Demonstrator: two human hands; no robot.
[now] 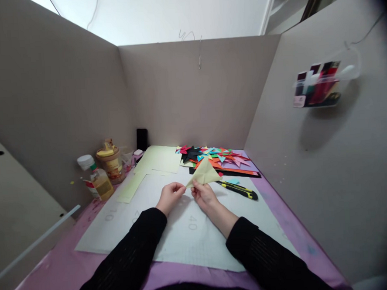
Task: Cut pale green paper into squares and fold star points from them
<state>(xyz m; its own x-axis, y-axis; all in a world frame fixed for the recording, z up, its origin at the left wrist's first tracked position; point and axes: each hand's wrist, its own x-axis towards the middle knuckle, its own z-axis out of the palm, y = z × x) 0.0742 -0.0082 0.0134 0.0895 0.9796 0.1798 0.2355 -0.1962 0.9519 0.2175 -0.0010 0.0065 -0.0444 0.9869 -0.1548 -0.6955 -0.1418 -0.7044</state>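
A pale yellow sheet of paper (205, 172), folded into a triangular shape with crease lines, is held up above the white mat (173, 247). My right hand (205, 197) grips its lower edge, thumb on the near face. At the paper's left corner, my left hand (171, 196) pinches the tip between thumb and forefinger. Just right of the paper lies a black and yellow utility knife (238, 189). Behind it is a pile of folded coloured paper pieces (214, 156), with several pointed shapes.
Pale yellow-green sheets (163, 157) lie at the back left of the mat. A bottle of yellowish liquid (101, 184), a brown tub (111, 165) and a black phone-like object (142, 139) stand along the left. Grey partitions (197, 96) enclose the table; a clear holder with cards (319, 85) hangs on the right one.
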